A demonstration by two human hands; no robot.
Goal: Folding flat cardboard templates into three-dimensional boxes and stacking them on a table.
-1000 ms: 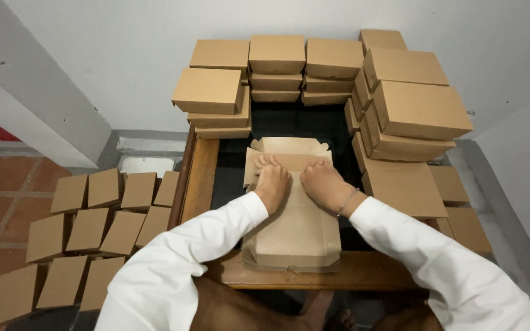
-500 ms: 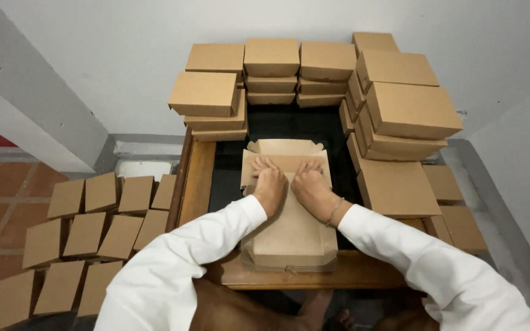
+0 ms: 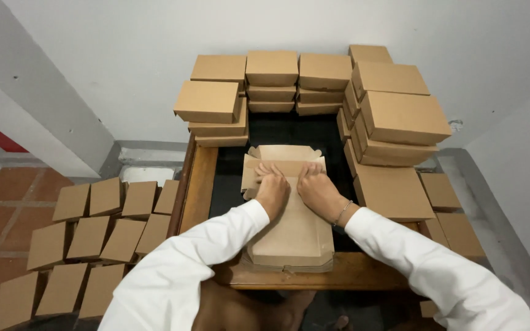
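A stack of flat brown cardboard box blanks (image 3: 289,242) lies on a dark-topped wooden table (image 3: 199,184). My left hand (image 3: 271,190) and my right hand (image 3: 319,190) press side by side on the top blank, fingers at its far fold line. The far flap (image 3: 284,153) of that blank stands partly raised beyond my fingertips. Both arms wear white sleeves, and a thin bracelet sits on my right wrist.
Folded brown boxes are stacked at the back (image 3: 271,76) and along the right side (image 3: 400,116) of the table. More folded boxes stand in rows on the tiled floor at left (image 3: 87,227) and at right (image 3: 449,208). A white wall rises behind.
My hands have moved closer together and slightly farther up the blank, toward the far fold. The view has shifted a little.
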